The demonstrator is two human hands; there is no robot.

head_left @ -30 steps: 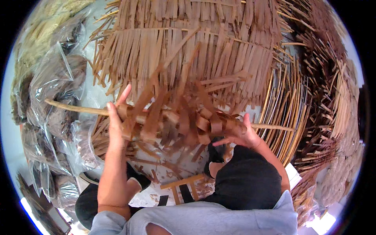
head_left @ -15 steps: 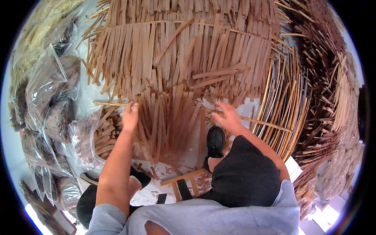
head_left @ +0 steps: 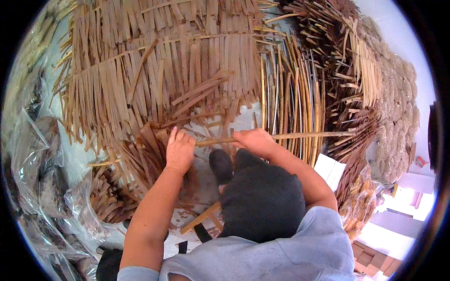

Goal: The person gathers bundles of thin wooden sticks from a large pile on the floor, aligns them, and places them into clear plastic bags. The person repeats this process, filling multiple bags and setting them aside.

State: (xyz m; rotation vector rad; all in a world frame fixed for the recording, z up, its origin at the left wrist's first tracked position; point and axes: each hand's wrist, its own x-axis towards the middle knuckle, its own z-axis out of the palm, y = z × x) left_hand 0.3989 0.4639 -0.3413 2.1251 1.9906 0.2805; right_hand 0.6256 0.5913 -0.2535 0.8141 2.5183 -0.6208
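Long thin stick [head_left: 311,135] lies crosswise in front of my knees, low over the floor, its right end reaching across a row of loose poles [head_left: 291,100]. My left hand [head_left: 180,151] is closed around it, just beside a thick bunch of brown strips [head_left: 143,157] gathered on its left part and drooping toward me. My right hand [head_left: 256,142] grasps the bare length, fingers curled over; fingertips partly hidden. Beyond both hands, a broad strip-covered mat [head_left: 164,70] spreads over the floor. Clear plastic bags [head_left: 35,159] to my left; dark bundles [head_left: 347,93] stacked past the poles, right. My shoe [head_left: 220,166] is below the stick.
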